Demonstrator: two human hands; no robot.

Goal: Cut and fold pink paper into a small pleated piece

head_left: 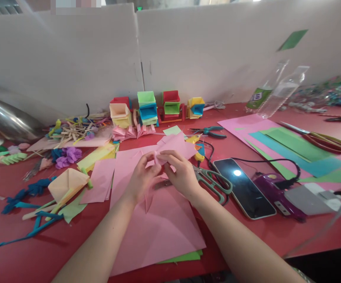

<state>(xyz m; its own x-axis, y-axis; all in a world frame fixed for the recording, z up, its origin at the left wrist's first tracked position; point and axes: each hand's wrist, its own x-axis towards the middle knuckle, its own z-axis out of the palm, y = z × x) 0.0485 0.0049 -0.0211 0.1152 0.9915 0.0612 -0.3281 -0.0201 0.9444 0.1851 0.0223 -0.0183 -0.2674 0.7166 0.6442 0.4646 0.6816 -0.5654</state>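
Well, leftmost on the table [19, 257] is one metal jug [9, 116]; nearer the middle come purple flowers [68, 157], too bunched to count. One peach box [68, 182] lies out past the left forearm; an elbow swung wide could crush it. One sheaf of pink cards [98, 179] is beside it, its cards not countable, and four clusters of boxes [120, 114] stand farther back.

Centrally, above one large pink sheet [158, 236], the left hand [142, 173] and right hand [182, 171] pinch one pink piece [159, 159] between them, thumbs and fingertips drawn close. Being thin, it could crease or tear if the two pinches pull against each other, or slip if either one slackens.

Just right, one pair of green scissors [225, 186] lies partly behind the right hand; a careless shift of that wrist could knock it. Near it are one yellow-and-blue tool [199, 151], perhaps a glue gun, which could burn if hot, and one pair of pliers [213, 131]. Then one phone [244, 192], one purple gadget [279, 196], two bottles [282, 94] and one pair of red-and-olive scissors [320, 139]. A snagged cord [276, 160] could drag something along.
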